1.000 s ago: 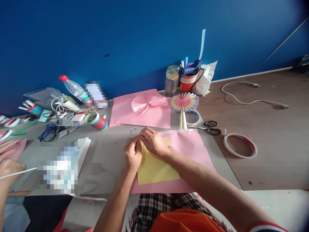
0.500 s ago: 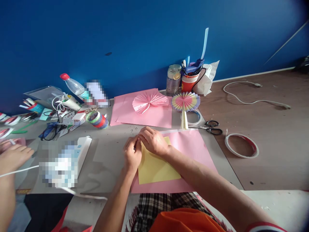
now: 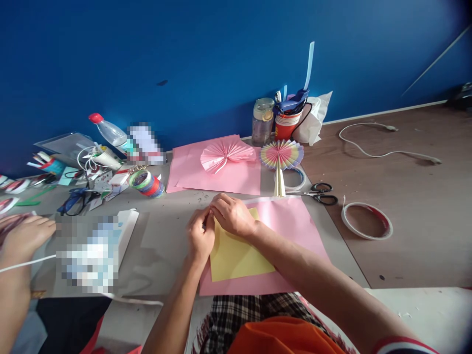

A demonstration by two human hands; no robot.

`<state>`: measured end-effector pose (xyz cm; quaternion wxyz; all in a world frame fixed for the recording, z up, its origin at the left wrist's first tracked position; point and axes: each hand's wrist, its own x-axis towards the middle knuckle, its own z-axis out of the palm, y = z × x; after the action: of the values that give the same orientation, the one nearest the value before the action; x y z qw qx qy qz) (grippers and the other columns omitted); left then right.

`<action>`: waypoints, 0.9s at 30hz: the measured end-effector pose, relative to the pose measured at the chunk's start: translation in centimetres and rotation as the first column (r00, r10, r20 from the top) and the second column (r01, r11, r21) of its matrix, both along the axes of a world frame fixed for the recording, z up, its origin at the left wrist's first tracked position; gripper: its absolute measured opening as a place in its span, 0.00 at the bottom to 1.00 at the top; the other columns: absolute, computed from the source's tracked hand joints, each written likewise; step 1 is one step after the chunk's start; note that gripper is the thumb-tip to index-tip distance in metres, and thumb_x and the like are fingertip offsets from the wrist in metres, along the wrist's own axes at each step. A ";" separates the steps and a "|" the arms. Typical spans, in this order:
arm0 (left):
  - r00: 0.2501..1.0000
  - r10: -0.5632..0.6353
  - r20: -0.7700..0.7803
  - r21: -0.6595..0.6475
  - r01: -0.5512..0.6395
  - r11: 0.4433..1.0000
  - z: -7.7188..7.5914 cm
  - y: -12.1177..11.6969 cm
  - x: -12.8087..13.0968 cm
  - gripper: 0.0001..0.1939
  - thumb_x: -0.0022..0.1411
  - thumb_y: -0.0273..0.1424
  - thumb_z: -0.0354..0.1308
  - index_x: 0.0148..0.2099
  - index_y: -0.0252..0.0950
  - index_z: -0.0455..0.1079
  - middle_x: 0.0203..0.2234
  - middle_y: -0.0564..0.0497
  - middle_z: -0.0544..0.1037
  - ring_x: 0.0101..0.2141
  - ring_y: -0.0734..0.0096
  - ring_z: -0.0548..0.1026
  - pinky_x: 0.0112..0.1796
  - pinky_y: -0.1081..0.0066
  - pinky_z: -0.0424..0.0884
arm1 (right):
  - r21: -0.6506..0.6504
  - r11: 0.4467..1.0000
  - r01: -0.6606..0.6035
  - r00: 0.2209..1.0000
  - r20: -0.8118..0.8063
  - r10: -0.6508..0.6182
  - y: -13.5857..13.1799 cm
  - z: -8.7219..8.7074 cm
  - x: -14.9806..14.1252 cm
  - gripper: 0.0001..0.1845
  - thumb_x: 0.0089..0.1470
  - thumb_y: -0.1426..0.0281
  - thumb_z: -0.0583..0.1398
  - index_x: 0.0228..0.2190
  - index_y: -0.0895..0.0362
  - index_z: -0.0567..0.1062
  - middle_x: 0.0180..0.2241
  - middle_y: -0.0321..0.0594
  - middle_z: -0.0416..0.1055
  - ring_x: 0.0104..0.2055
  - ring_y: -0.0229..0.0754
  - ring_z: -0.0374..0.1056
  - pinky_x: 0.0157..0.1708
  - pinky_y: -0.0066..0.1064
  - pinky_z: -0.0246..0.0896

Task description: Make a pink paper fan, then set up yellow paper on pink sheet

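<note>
My left hand (image 3: 200, 235) and my right hand (image 3: 233, 215) meet fingertip to fingertip at the upper left corner of a yellow sheet of paper (image 3: 238, 255). Both are closed in a pinch; whatever is between the fingertips is too small and covered to make out. Part of the yellow sheet's top is hidden under my right hand and forearm. Beneath it lies a larger pink sheet (image 3: 298, 223) with a whitish strip along its far edge. Beyond my hands, a pleated pink paper fan (image 3: 227, 155) rests on more pink sheets (image 3: 184, 169).
A multicoloured paper fan (image 3: 281, 156), black-handled scissors (image 3: 323, 199) and a tape roll (image 3: 342, 219) lie to the right. A jar (image 3: 263, 125) and red cup (image 3: 286, 127) stand by the blue wall. Tape rolls (image 3: 147, 184) and another person's hand (image 3: 27, 233) are left.
My hands keep nearly the same pinch at the paper's corner. At the left, the other person's hand has come slightly further into view. The whole scene has shifted a little left.
</note>
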<state>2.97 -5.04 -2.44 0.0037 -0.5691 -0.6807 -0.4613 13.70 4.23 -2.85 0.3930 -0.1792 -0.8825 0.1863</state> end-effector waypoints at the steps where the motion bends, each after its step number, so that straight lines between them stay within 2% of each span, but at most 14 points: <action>1: 1.000 -0.001 0.001 0.002 0.001 1.000 0.0 0.0 0.0 0.09 0.64 0.30 0.51 0.40 0.35 0.72 0.27 0.50 0.73 0.29 0.73 0.71 0.34 0.72 0.69 | -0.003 1.000 -0.001 1.000 0.007 0.001 0.0 0.0 0.0 0.07 0.60 0.73 0.50 0.32 0.57 0.68 0.33 0.43 0.70 0.35 0.39 0.66 0.34 0.29 0.62; 7: 1.000 -0.022 -0.023 0.003 0.022 1.000 0.0 0.0 0.0 0.09 0.64 0.29 0.51 0.39 0.35 0.72 0.27 0.50 0.73 0.29 0.73 0.71 0.34 0.72 0.68 | -0.027 1.000 0.006 1.000 0.015 -0.005 0.0 0.0 0.0 0.06 0.59 0.74 0.51 0.32 0.57 0.68 0.34 0.43 0.70 0.35 0.39 0.67 0.35 0.29 0.62; 12: 1.000 -0.009 -0.011 0.000 0.009 1.000 0.1 0.0 0.0 0.09 0.63 0.28 0.51 0.40 0.35 0.72 0.26 0.51 0.73 0.27 0.74 0.70 0.33 0.72 0.68 | -0.001 1.000 0.001 1.000 -0.009 -0.001 0.1 0.1 0.0 0.09 0.62 0.72 0.50 0.32 0.57 0.68 0.34 0.43 0.71 0.35 0.39 0.67 0.35 0.28 0.62; 19: 1.000 -0.006 -0.009 -0.014 0.005 1.000 0.2 0.0 0.0 0.08 0.63 0.28 0.51 0.39 0.35 0.72 0.26 0.51 0.72 0.27 0.74 0.70 0.33 0.73 0.68 | 0.018 1.000 0.004 1.000 -0.008 -0.004 0.0 0.1 0.0 0.09 0.61 0.73 0.50 0.31 0.57 0.68 0.33 0.42 0.70 0.35 0.38 0.67 0.34 0.28 0.62; 27: 1.000 -0.008 -0.001 -0.012 0.008 1.000 0.2 0.1 0.0 0.09 0.63 0.29 0.51 0.39 0.35 0.72 0.26 0.50 0.73 0.28 0.73 0.71 0.33 0.72 0.69 | -0.018 1.000 -0.007 1.000 -0.001 0.007 0.0 0.3 0.0 0.08 0.60 0.74 0.50 0.31 0.57 0.67 0.33 0.43 0.69 0.34 0.39 0.66 0.34 0.29 0.62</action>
<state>2.96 -4.98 -2.27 -0.0014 -0.5721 -0.6811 -0.4570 13.68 4.26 -2.54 0.3911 -0.1795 -0.8812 0.1957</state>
